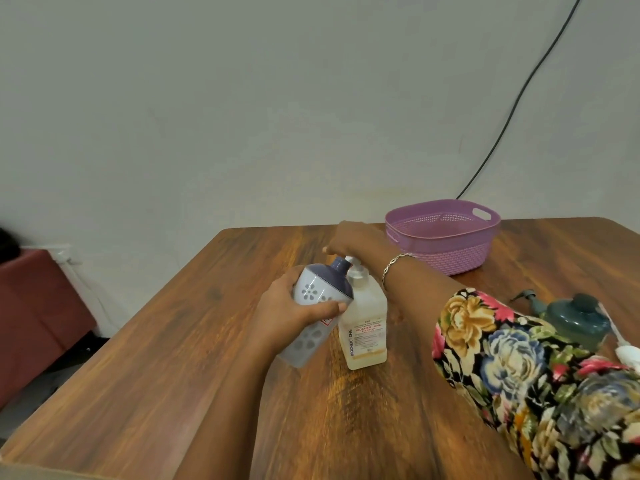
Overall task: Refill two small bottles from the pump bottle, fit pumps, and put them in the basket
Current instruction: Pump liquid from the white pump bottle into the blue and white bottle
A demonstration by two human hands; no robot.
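Tilted small bottle sits inside left fingers, beside the pump bottle.

Plain grey wall w/ black cable behind wooden table; dark red seat at left.

You wear a black floral sleeve (pink, yellow, blue blooms) on your right arm, a silver chain bracelet at its wrist.
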